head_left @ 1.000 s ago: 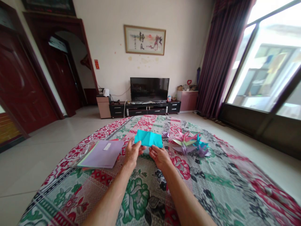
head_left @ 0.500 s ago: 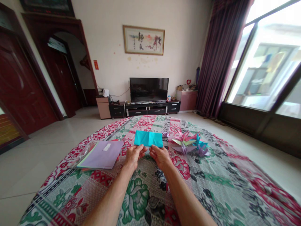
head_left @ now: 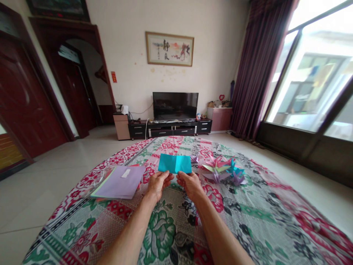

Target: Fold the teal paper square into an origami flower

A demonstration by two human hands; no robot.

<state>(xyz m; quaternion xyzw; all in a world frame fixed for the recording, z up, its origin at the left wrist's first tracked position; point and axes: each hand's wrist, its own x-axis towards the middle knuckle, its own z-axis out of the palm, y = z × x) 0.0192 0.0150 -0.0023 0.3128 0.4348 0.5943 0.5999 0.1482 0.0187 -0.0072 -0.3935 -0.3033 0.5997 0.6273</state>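
Both my hands hold a turquoise sheet of paper (head_left: 174, 163), folded to a wide rectangle with a crease down its middle. My left hand (head_left: 159, 183) pinches its lower edge left of the crease, thumb on top. On the other side, my right hand (head_left: 190, 184) grips the same edge between thumb and fingers. To the right lies a cluster of folded paper cranes (head_left: 217, 167) in pink, green, turquoise and purple. A stack of coloured paper (head_left: 118, 184), purple on top with a small white slip (head_left: 126, 173), rests to the left.
A flowered cloth (head_left: 160, 235) covers the round table. Beyond its far edge, a television (head_left: 175, 106) stands on a low black cabinet (head_left: 161, 131). A clear plastic wrapper (head_left: 95, 180) lies by the paper stack. Purple curtains (head_left: 253, 73) hang beside the window at right.
The view has tipped up very slightly, shifting everything a little down the picture. Both hands keep the same pinch on the turquoise paper, which looks slightly more tilted.
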